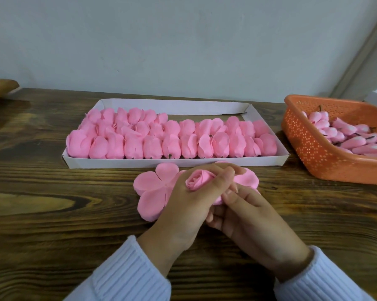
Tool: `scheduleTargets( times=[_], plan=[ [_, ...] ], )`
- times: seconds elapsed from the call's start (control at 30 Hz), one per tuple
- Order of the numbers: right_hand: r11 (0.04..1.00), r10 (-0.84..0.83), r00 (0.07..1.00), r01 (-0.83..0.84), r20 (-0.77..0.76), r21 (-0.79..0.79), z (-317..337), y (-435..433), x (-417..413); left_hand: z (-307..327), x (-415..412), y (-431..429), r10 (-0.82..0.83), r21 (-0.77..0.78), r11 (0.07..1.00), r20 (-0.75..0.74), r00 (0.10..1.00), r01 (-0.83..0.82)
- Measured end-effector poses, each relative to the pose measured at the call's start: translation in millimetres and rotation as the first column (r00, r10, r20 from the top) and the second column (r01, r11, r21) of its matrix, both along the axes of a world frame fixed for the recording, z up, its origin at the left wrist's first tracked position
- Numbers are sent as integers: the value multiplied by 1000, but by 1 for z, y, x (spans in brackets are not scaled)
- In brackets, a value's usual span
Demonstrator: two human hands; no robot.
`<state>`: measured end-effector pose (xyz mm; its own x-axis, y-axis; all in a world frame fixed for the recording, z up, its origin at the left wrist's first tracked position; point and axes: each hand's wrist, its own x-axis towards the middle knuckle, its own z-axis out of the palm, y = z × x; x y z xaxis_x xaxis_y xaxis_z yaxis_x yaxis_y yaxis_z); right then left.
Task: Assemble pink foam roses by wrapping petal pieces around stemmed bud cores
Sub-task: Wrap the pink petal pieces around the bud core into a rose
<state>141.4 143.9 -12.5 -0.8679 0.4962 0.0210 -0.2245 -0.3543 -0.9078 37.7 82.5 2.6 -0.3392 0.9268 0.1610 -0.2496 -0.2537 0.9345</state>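
The bud (199,180) sits in the left hand (183,205). The fingers (226,170) curl over the top of it and the thumb presses from below, so the bud is pinched between them. Its open swirl peeks out past the thumb. The right hand (252,220) is just under the left fingers. Its fingertips (229,195) are curled and seem to pinch the bottom end of the bud. The stem is hidden, so I cannot tell where it points.

The petal piece (151,189) lies flat on the table (52,213), right under both hands, with its round petals sticking out past the knuckles.

I think the step now is to get the bud ready to go into the petals. To do it well, hold the bud softly, because foam dents fast. Push the stem down through the middle of the petal piece, not off to one side. Then fold the petals up one by one and hug them close.

Past the fingertips is a tray (176,164) full of roses (152,146). Off beyond the right hand is a basket (309,153) with more buds in it.
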Motion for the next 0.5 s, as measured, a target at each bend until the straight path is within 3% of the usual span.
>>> scheduleTargets(
  times=[0.13, 0.33, 0.5],
  plan=[
    [1000, 4, 1000, -3, -27, 22, 0, -2, -1, -2, -1, 2, 65, -42, 997, 39, 997, -64],
    [999, -15, 1000, 15, -1, -39, -1, -1, 0, 0, 1, -2, -35, -15, 999, -50, 998, 34],
    [999, 3, 1000, -4, -25, -42, 1, -1, -1, 2, 1, 0, 22, 2, 1000, 22, 1000, -22]
  ],
)
